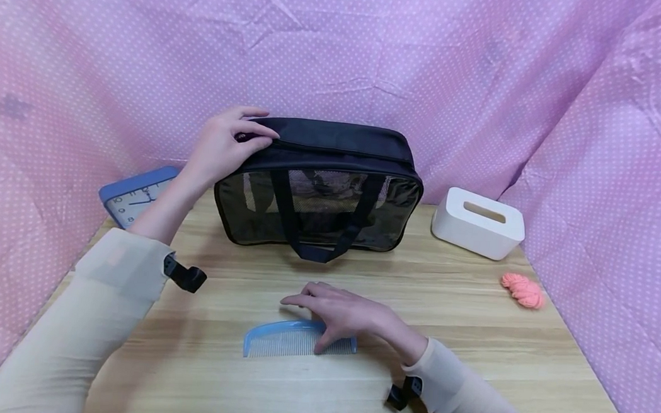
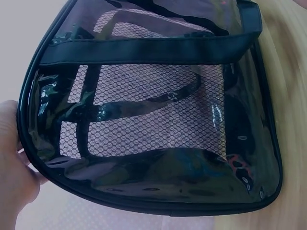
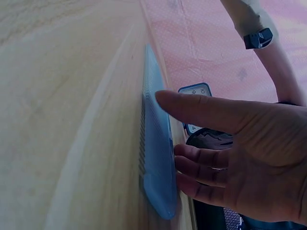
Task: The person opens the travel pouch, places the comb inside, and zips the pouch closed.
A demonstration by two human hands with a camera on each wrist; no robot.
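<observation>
A black bag with see-through panels and dark straps stands at the back of the wooden table. My left hand pinches its top edge at the left corner, thumb and index finger close together; in the left wrist view, the bag's clear panel hides part of this hand. Nearer the front lies a light blue comb, teeth toward me. Over its right half hovers my right hand, thumb across the teeth and fingers beyond the spine. The right wrist view shows these fingers loosely bent beside the comb.
At the left back, behind my left forearm, is a blue square clock. A white tissue box stands to the right of the bag. In front of it lies a coral yarn skein. Pink dotted cloth hangs around the table.
</observation>
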